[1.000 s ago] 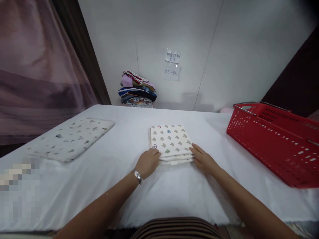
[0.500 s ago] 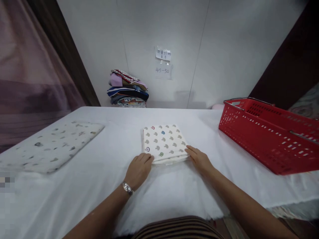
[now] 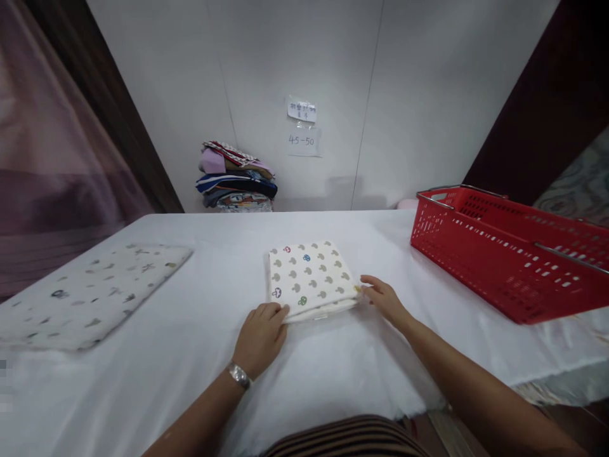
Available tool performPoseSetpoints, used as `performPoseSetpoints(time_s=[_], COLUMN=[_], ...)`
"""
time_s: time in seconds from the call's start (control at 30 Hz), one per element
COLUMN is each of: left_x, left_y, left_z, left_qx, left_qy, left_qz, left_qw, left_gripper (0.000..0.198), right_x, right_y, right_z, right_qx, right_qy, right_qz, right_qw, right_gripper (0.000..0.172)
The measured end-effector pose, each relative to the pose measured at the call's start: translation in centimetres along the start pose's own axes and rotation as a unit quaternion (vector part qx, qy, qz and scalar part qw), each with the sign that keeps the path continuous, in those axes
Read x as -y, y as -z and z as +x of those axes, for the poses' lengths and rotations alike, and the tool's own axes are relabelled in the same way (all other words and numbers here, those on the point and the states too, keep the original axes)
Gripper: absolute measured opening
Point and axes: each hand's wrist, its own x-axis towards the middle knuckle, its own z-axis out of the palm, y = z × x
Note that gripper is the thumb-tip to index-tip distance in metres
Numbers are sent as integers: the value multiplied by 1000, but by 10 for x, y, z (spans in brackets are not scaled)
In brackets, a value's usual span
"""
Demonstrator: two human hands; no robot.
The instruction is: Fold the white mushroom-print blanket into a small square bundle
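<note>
A folded white cloth (image 3: 309, 273) with a grey and coloured mushroom print lies in the middle of the table, its layered near edge facing me. My left hand (image 3: 261, 336), with a silver bracelet at the wrist, pinches the cloth's near left corner; the thumb is partly hidden. Just off the near right corner is my right hand (image 3: 386, 303), its fingers apart and holding nothing. On the left side of the table lies another folded white cloth (image 3: 102, 292), printed with small leaf-like and other motifs.
A red plastic basket (image 3: 480, 266) with metal handles stands on the right of the white-covered table (image 3: 228, 273). Behind the far edge, a stack of folded fabrics (image 3: 236, 181) rests against the wall. Paper signs (image 3: 303, 141) hang on the wall.
My right hand has let go of the near right corner and moved slightly right, uncovering a yellow mushroom there. My left hand stays at its corner. The view has shifted slightly.
</note>
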Motion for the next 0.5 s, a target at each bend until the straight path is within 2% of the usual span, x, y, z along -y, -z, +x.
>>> performPoseSetpoints(time_s=[0.07, 0.17, 0.23, 0.3, 0.4, 0.5], left_x=[-3, -12, -20, -27, -32, -33], left_y=[3, 2, -2, -8, -13, -14], left_z=[5, 19, 29, 39, 48, 50], left_qx=[-22, -35, -20, 1, 31, 30], left_qy=[2, -9, -20, -25, -24, -30], left_qz=[-21, -35, -34, -25, -8, 0], left_qw=[1000, 999, 999, 999, 999, 999], left_gripper=[24, 22, 19, 17, 14, 13], right_x=[6, 17, 25, 32, 37, 35], right_y=[4, 1, -5, -14, -24, -27], right_z=[2, 1, -1, -1, 2, 5], right_qx=[-21, -33, 6, 54, 85, 68], right_qy=[4, 153, 266, 332, 344, 351], right_qz=[-28, -128, -184, -227, -275, -279], right_qw=[999, 979, 946, 914, 894, 891], right_gripper=[34, 28, 26, 25, 24, 21])
